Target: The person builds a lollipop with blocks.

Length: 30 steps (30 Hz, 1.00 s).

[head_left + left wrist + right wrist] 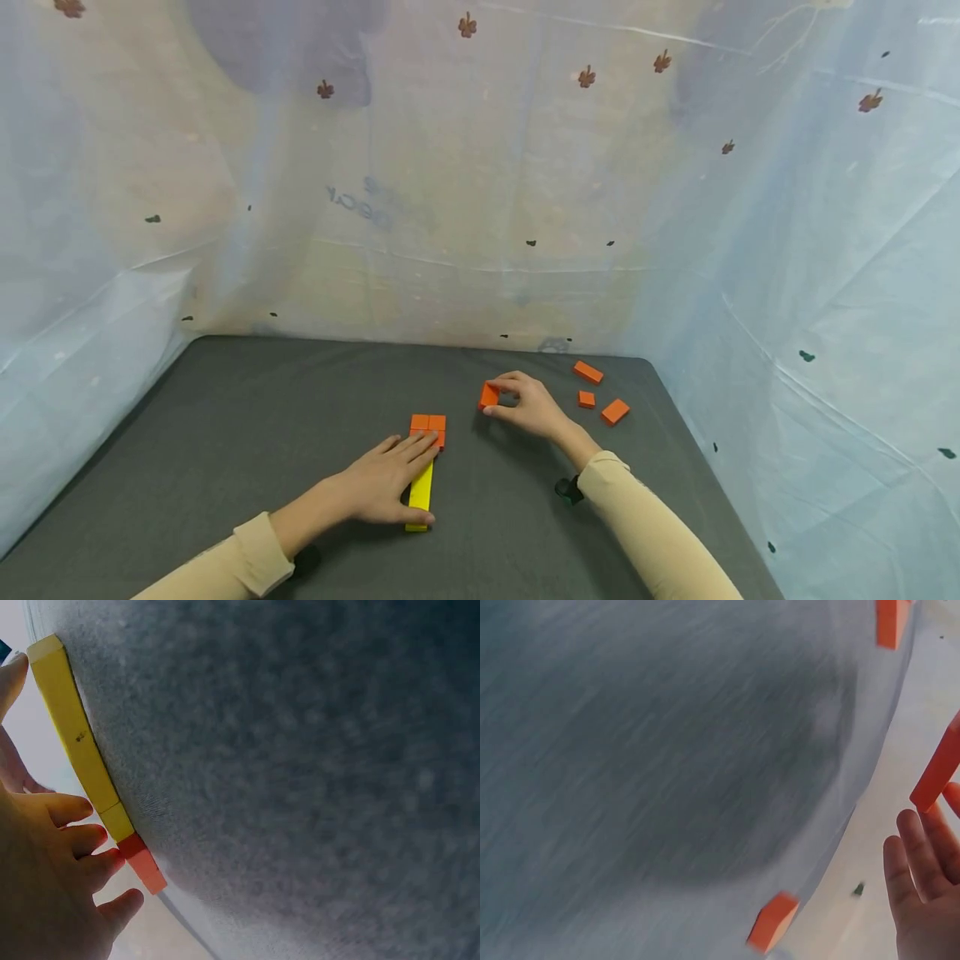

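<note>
My right hand (534, 408) pinches an orange block (487, 395) between thumb and fingers, and its shadow falls on the dark table below it. In the right wrist view the held block (939, 769) appears long and narrow at the fingertips. My left hand (378, 485) lies with fingers stretched along a row of blocks. Its fingertips touch the small orange blocks (428, 422) at the far end, while the thumb reaches the near end of a yellow strip (421, 492). The left wrist view shows this yellow strip (79, 735) as separate pieces, ending in orange.
Three loose orange blocks lie at the back right: a long one (588, 372), a small one (587, 399) and another (615, 412). The dark grey table (285, 400) ends at a pale patterned sheet (450, 167) behind and at both sides.
</note>
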{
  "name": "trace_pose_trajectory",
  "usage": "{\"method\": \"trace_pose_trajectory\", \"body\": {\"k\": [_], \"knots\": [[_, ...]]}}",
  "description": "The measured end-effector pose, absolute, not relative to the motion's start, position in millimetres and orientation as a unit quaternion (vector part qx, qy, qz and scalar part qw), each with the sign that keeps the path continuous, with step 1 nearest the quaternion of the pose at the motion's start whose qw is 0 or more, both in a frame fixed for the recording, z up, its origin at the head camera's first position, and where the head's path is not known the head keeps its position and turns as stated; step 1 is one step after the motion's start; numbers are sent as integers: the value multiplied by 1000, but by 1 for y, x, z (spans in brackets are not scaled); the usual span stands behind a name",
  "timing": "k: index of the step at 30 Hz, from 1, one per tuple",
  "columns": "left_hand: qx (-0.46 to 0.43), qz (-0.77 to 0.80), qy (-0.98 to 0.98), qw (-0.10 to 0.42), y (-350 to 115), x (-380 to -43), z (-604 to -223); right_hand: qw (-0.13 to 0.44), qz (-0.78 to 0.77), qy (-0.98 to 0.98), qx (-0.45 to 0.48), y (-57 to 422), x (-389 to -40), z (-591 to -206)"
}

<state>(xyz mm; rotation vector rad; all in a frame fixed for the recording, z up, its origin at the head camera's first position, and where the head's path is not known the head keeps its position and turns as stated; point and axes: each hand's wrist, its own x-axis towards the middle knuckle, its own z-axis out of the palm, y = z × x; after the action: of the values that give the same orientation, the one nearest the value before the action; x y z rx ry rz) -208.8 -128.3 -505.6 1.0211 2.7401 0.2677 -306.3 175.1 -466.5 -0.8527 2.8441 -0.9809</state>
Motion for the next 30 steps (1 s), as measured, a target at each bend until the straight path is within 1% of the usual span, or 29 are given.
{"method": "trace_pose_trajectory", "body": {"k": [5,13,19,22,30], "knots": [[344,83,930,99,-127,-208,-507,3,-326,902,-284,147,-309,-467],[345,87,930,90,-126,-200,-503,12,-323,899,-294,109,-316,-476],[354,86,927,85,-131,-186,-504,34,-323,898,-298,89,-319,-484],[357,74,927,87,-134,-181,-505,35,-319,898,-300,81,-320,-487],[363,74,924,96,-138,-175,-504,48,-304,901,-305,58,-320,-495]]}}
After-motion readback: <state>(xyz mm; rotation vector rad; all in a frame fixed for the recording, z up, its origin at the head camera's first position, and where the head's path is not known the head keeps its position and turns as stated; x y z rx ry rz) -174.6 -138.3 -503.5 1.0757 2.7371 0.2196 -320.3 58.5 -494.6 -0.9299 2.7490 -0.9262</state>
